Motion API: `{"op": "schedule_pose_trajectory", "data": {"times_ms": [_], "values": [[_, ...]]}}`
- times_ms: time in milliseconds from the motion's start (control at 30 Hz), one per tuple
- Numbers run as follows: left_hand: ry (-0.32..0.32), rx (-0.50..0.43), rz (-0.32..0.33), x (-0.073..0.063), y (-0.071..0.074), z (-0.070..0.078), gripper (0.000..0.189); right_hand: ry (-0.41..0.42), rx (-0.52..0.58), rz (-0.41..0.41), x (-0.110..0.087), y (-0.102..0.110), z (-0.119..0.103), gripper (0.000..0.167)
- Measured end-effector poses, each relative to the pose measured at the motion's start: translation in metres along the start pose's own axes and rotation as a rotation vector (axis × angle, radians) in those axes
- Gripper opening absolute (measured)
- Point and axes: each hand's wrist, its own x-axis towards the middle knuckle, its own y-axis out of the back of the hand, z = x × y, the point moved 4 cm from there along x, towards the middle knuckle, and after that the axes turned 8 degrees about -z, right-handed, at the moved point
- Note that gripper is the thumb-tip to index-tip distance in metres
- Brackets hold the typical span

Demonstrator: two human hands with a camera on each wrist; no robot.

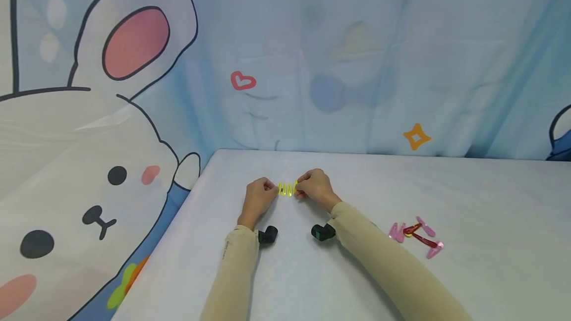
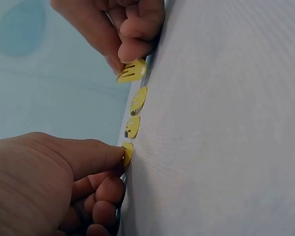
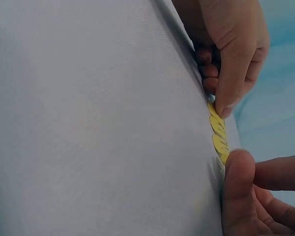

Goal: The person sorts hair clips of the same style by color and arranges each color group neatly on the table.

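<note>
Several yellow snap hair clips [image 1: 283, 189] stand side by side in a short row on the white table. My left hand [image 1: 257, 198] pinches the leftmost clip [image 2: 128, 154] between thumb and fingers. At the other end of the row, my right hand [image 1: 317, 187] holds a yellow clip [image 2: 132, 72] by its end, with thumb and forefinger. That clip leans and sits slightly apart from its neighbour [image 2: 138, 101] in the left wrist view. In the right wrist view, the right thumb [image 3: 239, 172] partly hides its clip.
Right of the right forearm lies a loose group of pink hair clips [image 1: 426, 227] and dark red hair clips [image 1: 425, 240]. Black wrist cameras [image 1: 268, 235] sit by both cuffs. Behind the white table [image 1: 490, 202] hangs a blue printed curtain [image 1: 357, 63].
</note>
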Motion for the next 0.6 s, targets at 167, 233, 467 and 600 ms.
{"op": "schedule_pose_trajectory", "data": {"times_ms": [167,233,467,600], "values": [[-0.01,0.001,0.009,-0.0011,0.0003,0.0013,0.014,-0.007,-0.054,0.013,0.001,-0.0013,-0.0019,0.009],[-0.014,0.006,0.01,-0.0012,0.0004,0.0017,0.013,-0.008,-0.074,0.022,0.001,-0.0013,-0.0029,0.008],[0.009,-0.001,0.004,0.0005,0.0005,0.0002,0.013,0.026,-0.149,0.038,0.0053,-0.0034,-0.0021,0.006],[0.015,-0.003,-0.001,0.0004,0.0006,0.0007,0.013,0.047,-0.184,0.047,0.0044,-0.0049,-0.0025,0.004]]}}
